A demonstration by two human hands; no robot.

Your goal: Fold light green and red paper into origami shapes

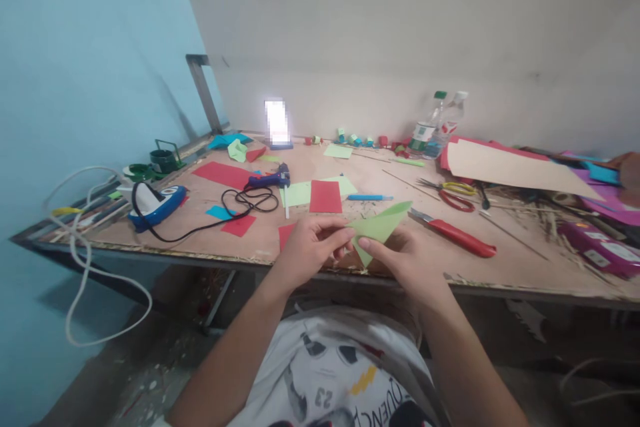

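Observation:
A light green sheet of paper (383,225), partly folded so that one end tapers to a point, is held up over the table's front edge. My left hand (320,243) pinches its left side between thumb and fingers. On the right, my right hand (405,257) grips the same paper, thumb on the near face and fingers behind it, out of sight. Just beyond the hands lie a red paper rectangle (326,196), a blue pen (369,197) and a red-handled knife (457,235).
Left of the hands are a blue glue gun (270,179) with a black cord and a small blue-and-white iron (159,207). Scissors (453,193) lie to the right, near stacked coloured paper (515,170). A lit phone (277,123) and plastic bottles (425,130) stand at the back.

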